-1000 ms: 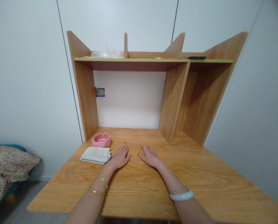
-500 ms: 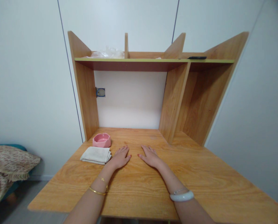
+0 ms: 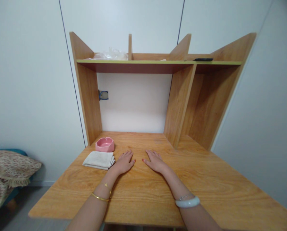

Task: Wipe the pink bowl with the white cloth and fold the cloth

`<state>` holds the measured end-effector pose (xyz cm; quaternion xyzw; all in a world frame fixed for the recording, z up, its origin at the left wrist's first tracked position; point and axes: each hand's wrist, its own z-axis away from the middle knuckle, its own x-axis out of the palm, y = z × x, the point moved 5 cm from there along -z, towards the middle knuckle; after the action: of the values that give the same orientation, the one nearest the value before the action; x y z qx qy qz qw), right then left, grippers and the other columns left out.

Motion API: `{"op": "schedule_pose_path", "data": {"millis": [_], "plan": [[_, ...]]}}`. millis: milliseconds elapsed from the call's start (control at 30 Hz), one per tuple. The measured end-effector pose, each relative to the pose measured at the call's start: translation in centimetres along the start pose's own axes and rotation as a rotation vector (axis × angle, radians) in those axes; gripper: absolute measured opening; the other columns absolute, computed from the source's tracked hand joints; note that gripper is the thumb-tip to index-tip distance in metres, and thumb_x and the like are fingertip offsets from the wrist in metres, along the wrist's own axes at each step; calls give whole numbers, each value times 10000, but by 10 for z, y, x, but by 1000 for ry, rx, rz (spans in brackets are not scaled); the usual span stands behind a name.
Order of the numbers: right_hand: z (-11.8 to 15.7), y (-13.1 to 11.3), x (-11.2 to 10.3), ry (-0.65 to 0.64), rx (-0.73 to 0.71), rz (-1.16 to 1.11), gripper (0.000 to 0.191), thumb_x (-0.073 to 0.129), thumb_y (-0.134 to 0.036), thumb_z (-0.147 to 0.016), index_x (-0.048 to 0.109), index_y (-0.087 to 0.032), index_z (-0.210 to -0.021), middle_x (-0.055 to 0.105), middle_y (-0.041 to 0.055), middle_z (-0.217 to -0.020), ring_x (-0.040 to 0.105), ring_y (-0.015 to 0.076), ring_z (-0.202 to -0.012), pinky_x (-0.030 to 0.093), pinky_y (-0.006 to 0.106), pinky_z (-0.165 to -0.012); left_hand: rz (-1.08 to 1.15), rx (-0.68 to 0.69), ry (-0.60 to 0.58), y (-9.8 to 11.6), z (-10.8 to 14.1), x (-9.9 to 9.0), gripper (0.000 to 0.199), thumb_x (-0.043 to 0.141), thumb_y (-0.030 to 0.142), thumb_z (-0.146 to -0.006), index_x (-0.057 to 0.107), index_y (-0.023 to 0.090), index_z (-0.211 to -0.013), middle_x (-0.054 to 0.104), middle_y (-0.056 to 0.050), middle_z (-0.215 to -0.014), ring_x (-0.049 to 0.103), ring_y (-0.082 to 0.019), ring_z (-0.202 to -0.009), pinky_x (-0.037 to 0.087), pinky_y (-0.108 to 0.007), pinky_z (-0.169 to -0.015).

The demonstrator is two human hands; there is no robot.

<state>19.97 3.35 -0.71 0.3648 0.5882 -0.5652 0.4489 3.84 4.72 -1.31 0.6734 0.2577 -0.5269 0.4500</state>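
Note:
Both my hands lie flat, palms down, on the wooden desk [image 3: 143, 195]. My left hand [image 3: 124, 162] is open with its fingers stretched forward, right beside a folded light-grey cloth [image 3: 98, 159]. Whether hand and cloth touch at the cloth's right edge I cannot tell. Behind the cloth sits a pink faceted ashtray [image 3: 105, 145] with notches in its rim. To the right, my right hand [image 3: 155, 161] rests open on the bare wood, thumb pointing toward the left hand. Neither hand holds anything.
A wooden hutch [image 3: 179, 106] with side panels rises at the desk's back. Its upper shelf bears a clear plastic bag [image 3: 111, 54] and a flat black object [image 3: 203, 59]. A wall box [image 3: 104, 95] with blue wire shows behind. A patterned blanket [image 3: 12, 163] lies at far left.

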Motion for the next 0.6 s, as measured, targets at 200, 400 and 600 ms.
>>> {"op": "schedule_pose_path", "data": {"millis": [200, 400, 600], "plan": [[-1, 1, 0, 3, -3, 8, 672, 344, -503, -817, 204, -138, -1364, 236, 108, -1417, 116, 284, -1308, 109, 426, -1032, 8, 3, 16, 0, 0, 0, 597, 266, 426, -840, 267, 92, -1334, 184, -113, -1417, 144, -193, -1310, 123, -318, -1057], [-1, 0, 0, 1, -8, 6, 672, 340, -501, -821, 202, -131, -1364, 231, 108, -1418, 122, 290, -1306, 104, 419, -1035, 4, 6, 14, 0, 0, 0, 604, 264, 424, -841, 262, 76, -1334, 189, -125, -1415, 144, -196, -1310, 131, -318, -1055], [-1, 1, 0, 4, -6, 18, 664, 335, -510, -820, 218, -143, -1361, 228, 106, -1420, 133, 294, -1303, 111, 425, -1031, 3, 0, 17, -2, -1, 1, 594, 275, 427, -838, 264, 106, -1337, 181, -106, -1419, 147, -190, -1309, 125, -314, -1056]]}}
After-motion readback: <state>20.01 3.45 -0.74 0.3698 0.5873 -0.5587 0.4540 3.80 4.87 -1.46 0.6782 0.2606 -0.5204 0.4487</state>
